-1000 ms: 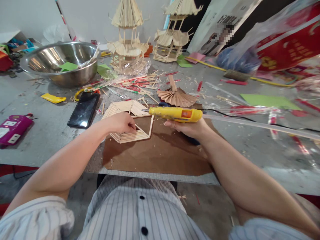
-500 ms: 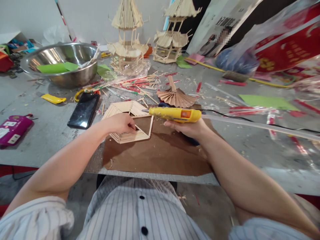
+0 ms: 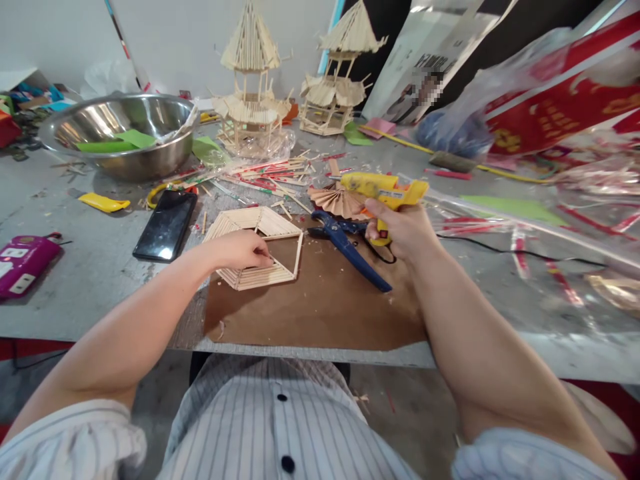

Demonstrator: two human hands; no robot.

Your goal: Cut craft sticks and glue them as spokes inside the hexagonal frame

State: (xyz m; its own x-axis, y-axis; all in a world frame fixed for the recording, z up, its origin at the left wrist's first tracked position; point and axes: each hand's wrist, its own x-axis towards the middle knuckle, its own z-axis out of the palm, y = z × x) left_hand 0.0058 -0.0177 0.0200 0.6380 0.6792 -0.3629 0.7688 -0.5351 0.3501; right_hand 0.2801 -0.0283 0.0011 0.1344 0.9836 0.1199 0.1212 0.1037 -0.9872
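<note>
My left hand [image 3: 243,251] pinches the near inner edge of a hexagonal frame of wooden sticks [image 3: 253,222] lying on brown paper [image 3: 320,310]. My right hand [image 3: 397,230] grips a yellow glue gun [image 3: 383,190], raised upright above the table to the right of the frame, with a clear glue stick trailing off to the right. Blue-handled cutters [image 3: 350,247] lie on the paper just below the gun. A folded paper fan piece [image 3: 335,200] sits behind them.
A steel bowl [image 3: 117,137] holding green paper, a black phone [image 3: 167,225], a purple power strip [image 3: 23,263] and a yellow strip [image 3: 103,202] lie at left. Two stick pagoda models [image 3: 250,93] [image 3: 335,80] stand at the back. Loose sticks [image 3: 270,175] and plastic bags [image 3: 550,107] clutter the rest.
My right hand has lifted the glue gun away from the frame, up and to the right, tipping it upright; the blue cutters beneath are now uncovered. My left hand stays on the frame.
</note>
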